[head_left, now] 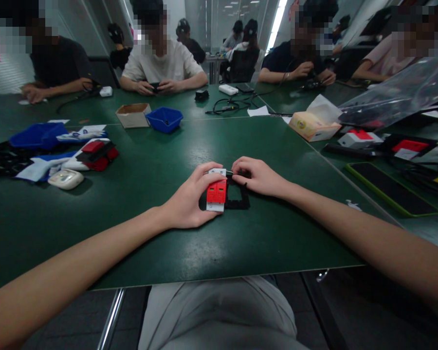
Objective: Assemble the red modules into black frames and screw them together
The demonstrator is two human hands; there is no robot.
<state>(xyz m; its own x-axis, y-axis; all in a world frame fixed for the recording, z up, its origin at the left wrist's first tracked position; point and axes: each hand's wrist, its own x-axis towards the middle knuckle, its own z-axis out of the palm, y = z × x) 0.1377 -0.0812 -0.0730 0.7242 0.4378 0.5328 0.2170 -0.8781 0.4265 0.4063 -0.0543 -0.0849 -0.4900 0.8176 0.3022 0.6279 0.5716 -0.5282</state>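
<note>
My left hand is wrapped round a red and white block-shaped electrical module, with screw holes showing in its white ends. The thumb and fingers press on its two ends. To the right, my right hand has its fingers closed on a thin metal-shafted tool. The tool's tip points at the far white end of the module; whether it touches cannot be made out. Most of its dark handle is hidden in the fingers. Flat on the table beside the module lies a black square frame, partly under my right hand.
A blue bin and a cardboard box stand ahead. Gloves, red-black parts and a white oval device lie left. Right are a tissue box, a green-edged black tray and cables. Co-workers sit across the table.
</note>
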